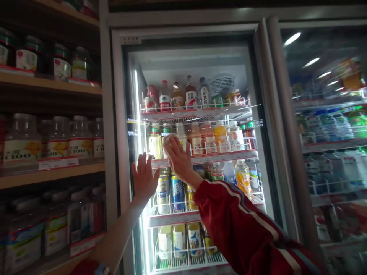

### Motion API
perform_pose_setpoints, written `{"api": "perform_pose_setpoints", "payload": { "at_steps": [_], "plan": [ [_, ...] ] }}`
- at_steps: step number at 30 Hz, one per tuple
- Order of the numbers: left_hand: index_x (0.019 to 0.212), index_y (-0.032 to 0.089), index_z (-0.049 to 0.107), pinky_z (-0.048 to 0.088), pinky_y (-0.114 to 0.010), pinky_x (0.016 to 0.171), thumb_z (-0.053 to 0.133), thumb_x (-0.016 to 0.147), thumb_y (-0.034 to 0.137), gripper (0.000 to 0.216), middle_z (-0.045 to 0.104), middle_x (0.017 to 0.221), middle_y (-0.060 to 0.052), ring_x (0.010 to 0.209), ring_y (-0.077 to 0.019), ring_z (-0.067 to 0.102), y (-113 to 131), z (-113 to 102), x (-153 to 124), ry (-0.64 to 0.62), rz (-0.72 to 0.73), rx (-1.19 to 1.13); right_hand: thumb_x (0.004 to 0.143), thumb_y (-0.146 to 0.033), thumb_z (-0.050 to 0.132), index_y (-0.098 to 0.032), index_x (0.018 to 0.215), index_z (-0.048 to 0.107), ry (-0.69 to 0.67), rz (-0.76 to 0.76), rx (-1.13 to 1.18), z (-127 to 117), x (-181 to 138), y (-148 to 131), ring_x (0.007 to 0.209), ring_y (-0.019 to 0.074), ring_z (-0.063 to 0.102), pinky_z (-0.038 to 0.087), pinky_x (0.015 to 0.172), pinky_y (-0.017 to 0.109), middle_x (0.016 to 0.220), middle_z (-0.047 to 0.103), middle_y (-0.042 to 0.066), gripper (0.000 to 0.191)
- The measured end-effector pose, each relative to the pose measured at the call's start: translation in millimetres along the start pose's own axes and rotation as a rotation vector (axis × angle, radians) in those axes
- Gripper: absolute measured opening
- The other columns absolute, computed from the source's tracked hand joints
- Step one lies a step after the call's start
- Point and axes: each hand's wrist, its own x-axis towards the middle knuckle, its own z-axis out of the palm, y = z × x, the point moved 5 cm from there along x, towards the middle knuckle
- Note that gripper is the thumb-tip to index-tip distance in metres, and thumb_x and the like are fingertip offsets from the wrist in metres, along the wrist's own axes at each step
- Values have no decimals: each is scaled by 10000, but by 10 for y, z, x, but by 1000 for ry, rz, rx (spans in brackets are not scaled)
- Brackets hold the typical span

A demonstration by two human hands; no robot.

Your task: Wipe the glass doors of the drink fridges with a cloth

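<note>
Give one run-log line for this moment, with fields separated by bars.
left hand: flat on cooler door | right hand: presses pale cloth on same door

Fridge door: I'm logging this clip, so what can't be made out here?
Head view, pale wad under the right hand: mostly covered by fingers, cloth or paper unclear.
Head view, left hand: palm faces the glass door, contact hidden.
Head view, neighbouring cooler's bottles: blurred by reflections.
Head view, shelf jars: labels too blurred to read.

Right sleeve (243, 229): red jacket, white stripes beside 1 dark band. Left sleeve (86, 268): red, blue cuff. Left hand (145, 178), right hand (179, 158): bare.
</note>
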Motion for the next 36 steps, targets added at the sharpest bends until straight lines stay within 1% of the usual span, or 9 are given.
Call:
{"api": "perform_pose_setpoints", "payload": {
  "at_steps": [4,9,11,18,22,26,32,34,36],
  "plan": [
    [1411,148,337,121,-471,1155,375,931,425,555,346,1475,-169,1407,-255,243,-68,-8,-29,61,52,10,907,-226,446,-250,1352,442,-10,-164,28,95,64,-207,1421,225,229,75,1151,540,1509,334,64,446],
    [1420,109,309,133,-492,1145,358,931,452,599,347,1463,-208,1405,-278,243,-187,-38,-83,98,42,60,914,-220,416,-224,1341,461,74,126,-13,-127,98,283,1410,249,258,129,1137,563,1501,341,90,430],
    [1422,102,301,129,-494,1145,346,932,453,605,343,1465,-210,1407,-279,237,-207,-31,-94,78,28,55,911,-214,414,-209,1342,462,82,189,-10,-159,117,343,1414,256,247,138,1134,570,1506,329,99,434],
    [1423,109,298,121,-478,1152,371,927,433,597,356,1460,-201,1409,-261,237,-211,-36,-103,79,35,30,904,-186,439,-245,1345,454,-61,-105,78,148,332,-356,1430,238,207,103,1138,582,1523,298,73,445],
    [1435,110,273,145,-478,1146,394,920,423,615,366,1453,-206,1401,-264,258,-223,-41,-110,108,44,33,923,-213,424,-267,1328,464,-53,-189,65,212,460,-519,1434,224,196,111,1136,585,1518,314,56,411],
    [1432,110,282,150,-485,1142,388,920,423,610,376,1446,-206,1399,-270,263,-214,-47,-107,118,55,34,939,-238,390,-281,1308,485,-71,-244,34,137,483,-345,1421,207,236,124,1140,573,1502,349,38,383],
    [1433,118,281,144,-471,1149,373,923,423,601,379,1451,-188,1400,-261,261,-217,-49,-129,113,56,18,896,-230,452,-215,1267,534,88,116,-39,-183,420,379,1404,254,270,133,1128,581,1494,354,95,380],
    [1430,121,284,139,-480,1149,378,920,426,602,377,1452,-188,1399,-264,263,-216,-47,-128,112,42,10,893,-221,447,-207,1256,542,104,119,-40,-193,405,388,1410,249,255,120,1133,573,1496,351,91,375],
    [1425,116,292,134,-489,1147,384,918,428,602,367,1456,-194,1401,-270,256,-194,-48,-91,115,37,6,894,-213,442,-225,1266,533,57,15,-27,-112,413,217,1413,233,247,93,1144,559,1496,356,63,383]
  ]
}}
